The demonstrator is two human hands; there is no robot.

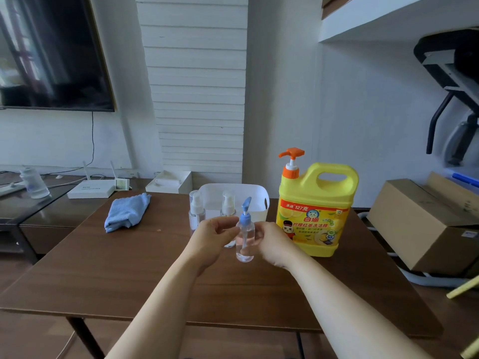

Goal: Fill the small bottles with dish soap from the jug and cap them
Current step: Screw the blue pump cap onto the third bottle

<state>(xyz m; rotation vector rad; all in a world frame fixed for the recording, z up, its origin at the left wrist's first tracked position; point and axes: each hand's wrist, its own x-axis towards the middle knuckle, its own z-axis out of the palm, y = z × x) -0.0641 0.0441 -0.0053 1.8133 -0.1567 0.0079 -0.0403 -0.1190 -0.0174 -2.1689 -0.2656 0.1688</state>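
The near half of the desk [129,281] is bare wood, with wide room left and right of the two arms. In the middle, the left grip [215,234] and right grip [272,242] close round the blue-topped bottle [245,244]. The tall yellow jug [316,211] stands just right of them and blocks that side. Right behind them, a white-topped bottle [197,211], a second white-topped bottle [228,203] and the white basket [255,193] crowd together. The blue cloth [128,212] lies far left, with an open lane between it and the bottles

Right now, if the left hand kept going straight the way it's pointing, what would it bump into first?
The small bottle with the blue pump top: the left hand points straight at it, and its fingertips seem to be touching it already.
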